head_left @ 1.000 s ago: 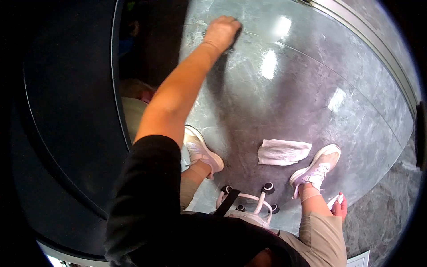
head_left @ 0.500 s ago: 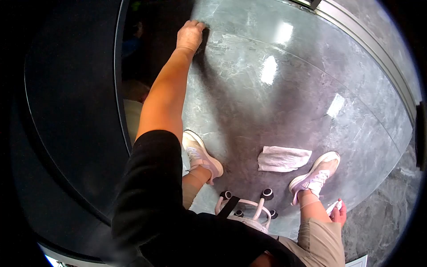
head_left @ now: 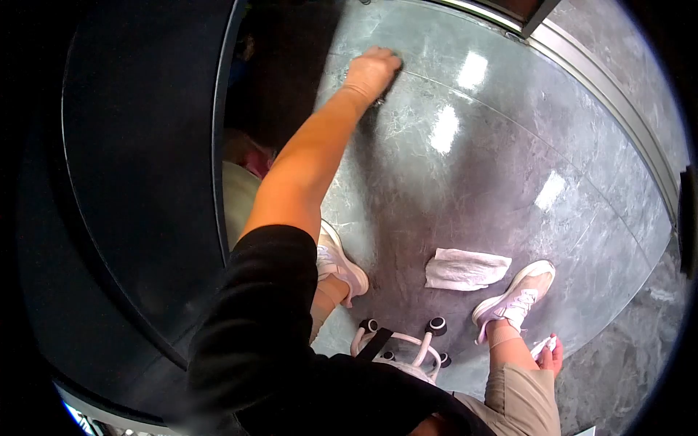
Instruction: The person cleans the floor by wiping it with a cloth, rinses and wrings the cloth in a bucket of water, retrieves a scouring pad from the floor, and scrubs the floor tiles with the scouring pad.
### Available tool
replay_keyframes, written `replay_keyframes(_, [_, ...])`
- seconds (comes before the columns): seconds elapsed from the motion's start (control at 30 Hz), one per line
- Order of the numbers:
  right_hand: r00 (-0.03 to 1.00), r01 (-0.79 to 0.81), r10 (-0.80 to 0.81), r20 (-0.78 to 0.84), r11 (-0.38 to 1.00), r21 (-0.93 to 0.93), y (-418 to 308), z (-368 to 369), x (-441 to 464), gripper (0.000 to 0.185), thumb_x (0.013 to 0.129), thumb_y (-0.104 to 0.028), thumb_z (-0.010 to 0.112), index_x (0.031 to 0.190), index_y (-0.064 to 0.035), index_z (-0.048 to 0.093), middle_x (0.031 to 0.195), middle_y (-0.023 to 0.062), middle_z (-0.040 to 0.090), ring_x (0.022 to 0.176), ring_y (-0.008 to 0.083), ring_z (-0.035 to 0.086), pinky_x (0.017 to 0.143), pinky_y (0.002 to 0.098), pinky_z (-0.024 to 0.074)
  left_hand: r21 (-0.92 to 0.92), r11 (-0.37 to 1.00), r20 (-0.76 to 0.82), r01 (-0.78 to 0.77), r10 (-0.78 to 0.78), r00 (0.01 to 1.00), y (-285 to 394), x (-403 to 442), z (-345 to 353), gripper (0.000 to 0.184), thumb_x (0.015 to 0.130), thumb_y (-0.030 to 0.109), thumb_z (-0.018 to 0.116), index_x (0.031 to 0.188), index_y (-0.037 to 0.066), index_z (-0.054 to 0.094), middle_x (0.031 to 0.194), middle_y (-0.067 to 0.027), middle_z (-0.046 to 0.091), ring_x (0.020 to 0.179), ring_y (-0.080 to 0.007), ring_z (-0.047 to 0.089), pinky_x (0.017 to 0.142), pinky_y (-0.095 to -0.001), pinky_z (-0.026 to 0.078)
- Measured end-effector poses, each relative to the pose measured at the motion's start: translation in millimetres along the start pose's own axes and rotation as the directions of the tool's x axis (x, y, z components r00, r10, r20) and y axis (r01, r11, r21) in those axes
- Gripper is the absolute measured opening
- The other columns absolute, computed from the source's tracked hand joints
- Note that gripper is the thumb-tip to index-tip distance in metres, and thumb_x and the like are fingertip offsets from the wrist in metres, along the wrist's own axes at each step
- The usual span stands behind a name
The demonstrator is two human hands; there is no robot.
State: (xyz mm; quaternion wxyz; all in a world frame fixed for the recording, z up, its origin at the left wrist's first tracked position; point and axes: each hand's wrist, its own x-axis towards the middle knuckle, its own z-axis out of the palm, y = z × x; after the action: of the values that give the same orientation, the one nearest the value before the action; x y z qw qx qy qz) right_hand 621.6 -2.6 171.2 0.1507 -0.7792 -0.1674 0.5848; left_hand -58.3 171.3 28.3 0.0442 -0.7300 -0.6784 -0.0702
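My left hand is stretched far out over the glossy grey floor, close to a thin seam line. Its fingers are curled closed at floor level, and whatever they hold is hidden beneath them. Low on the right, beside my right shoe, my right hand is closed around a small white cloth-like piece. A folded whitish cloth lies on the floor between my feet, touched by neither hand.
I sit on a white-framed stool with black casters. My left shoe stands left of it. A large black panel with a raised edge fills the left. A metal track curves along the right.
My left hand has moved to the right across the floor, away from the dark area. The view has shifted slightly. My right hand stays by my leg with the white piece.
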Motion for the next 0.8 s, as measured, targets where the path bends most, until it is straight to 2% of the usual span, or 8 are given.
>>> replay_keyframes(0.23, [0.999, 0.012, -0.008, 0.049, 0.997, -0.075, -8, 1, 0, 0.040, 0.084, -0.006, 0.051, 0.124, -0.0073, 0.046, 0.093, 0.0022, 0.054, 0.070, 0.0074, 0.050, 0.059, 0.0223, 0.0407, -0.172, 0.975, 0.008, -0.145, 0.148, 0.989, 26, 5, 8, 0.010, 0.070, 0.008, 0.059, 0.078, 0.013, 0.062, 0.078, -0.0035, 0.057, 0.083, -0.0236, 0.057, 0.069, -0.0352, 0.050])
replay_keyframes(0.3, [0.997, 0.021, -0.010, 0.080, 0.990, -0.143, -12, 3, -3, 0.041, 0.085, -0.007, 0.051, 0.125, -0.0069, 0.045, 0.093, 0.0020, 0.054, 0.069, 0.0069, 0.049, 0.058, 0.0213, 0.0402, -0.081, 0.994, 0.067, -0.079, 0.084, 0.994, 12, -2, 1, 0.012, 0.071, 0.008, 0.059, 0.082, 0.014, 0.063, 0.081, -0.0042, 0.058, 0.084, -0.0253, 0.057, 0.072, -0.0357, 0.050])
replay_keyframes(0.33, [0.997, 0.015, -0.005, 0.075, 0.990, -0.138, -12, 5, -5, 0.041, 0.085, -0.007, 0.051, 0.125, -0.0069, 0.045, 0.093, 0.0020, 0.054, 0.069, 0.0069, 0.049, 0.058, 0.0213, 0.0402, 0.008, 0.989, 0.135, 0.148, -0.148, 0.980, -27, -16, -4, 0.016, 0.071, 0.009, 0.060, 0.085, 0.015, 0.064, 0.084, -0.0048, 0.060, 0.086, -0.0262, 0.057, 0.074, -0.0348, 0.050])
replay_keyframes(0.4, [0.999, 0.028, -0.024, 0.043, 0.995, -0.091, -6, 3, -6, 0.041, 0.085, -0.006, 0.050, 0.125, -0.0064, 0.045, 0.094, 0.0020, 0.054, 0.071, 0.0073, 0.049, 0.059, 0.0215, 0.0407, 0.099, 0.966, 0.120, 0.237, -0.248, 0.961, -43, -23, -7, 0.017, 0.072, 0.008, 0.061, 0.087, 0.015, 0.066, 0.088, -0.0037, 0.061, 0.087, -0.0246, 0.058, 0.075, -0.0339, 0.050])
replay_keyframes(0.53, [0.999, -0.005, 0.009, 0.051, 0.998, -0.061, -6, -4, -5, 0.041, 0.085, -0.006, 0.049, 0.126, -0.0061, 0.044, 0.094, 0.0020, 0.053, 0.073, 0.0080, 0.049, 0.061, 0.0226, 0.0417, 0.132, 0.956, 0.011, 0.263, -0.267, 0.964, -34, -24, -1, 0.017, 0.069, 0.008, 0.065, 0.083, 0.015, 0.067, 0.084, -0.0032, 0.060, 0.085, -0.0239, 0.057, 0.073, -0.0347, 0.051])
replay_keyframes(0.63, [0.999, -0.002, 0.006, 0.035, 0.991, -0.135, -11, 5, -10, 0.040, 0.085, -0.005, 0.048, 0.125, -0.0060, 0.045, 0.094, 0.0018, 0.053, 0.073, 0.0084, 0.049, 0.061, 0.0231, 0.0420, 0.047, 0.987, -0.017, 0.156, -0.155, 0.988, -8, -12, 4, 0.013, 0.068, 0.008, 0.064, 0.079, 0.015, 0.066, 0.081, -0.0027, 0.060, 0.082, -0.0243, 0.058, 0.068, -0.0352, 0.051])
replay_keyframes(0.73, [0.998, 0.009, -0.008, 0.056, 1.000, -0.014, -10, 10, -6, 0.040, 0.084, -0.004, 0.049, 0.124, -0.0061, 0.047, 0.093, 0.0018, 0.053, 0.071, 0.0081, 0.049, 0.059, 0.0218, 0.0410, -0.004, 1.000, -0.021, 0.029, -0.029, 0.999, 29, 3, 18, 0.012, 0.066, 0.009, 0.064, 0.076, 0.015, 0.064, 0.082, -0.0015, 0.060, 0.083, -0.0228, 0.058, 0.065, -0.0345, 0.051])
replay_keyframes(0.8, [0.999, 0.022, -0.018, 0.037, 0.994, -0.108, -14, 13, -6, 0.040, 0.084, -0.003, 0.048, 0.123, -0.0052, 0.047, 0.093, 0.0023, 0.053, 0.071, 0.0082, 0.049, 0.059, 0.0215, 0.0411, -0.051, 0.999, -0.025, -0.010, 0.009, 1.000, 49, 6, 18, 0.014, 0.065, 0.008, 0.065, 0.076, 0.016, 0.064, 0.082, -0.0008, 0.060, 0.083, -0.0221, 0.057, 0.064, -0.0329, 0.051])
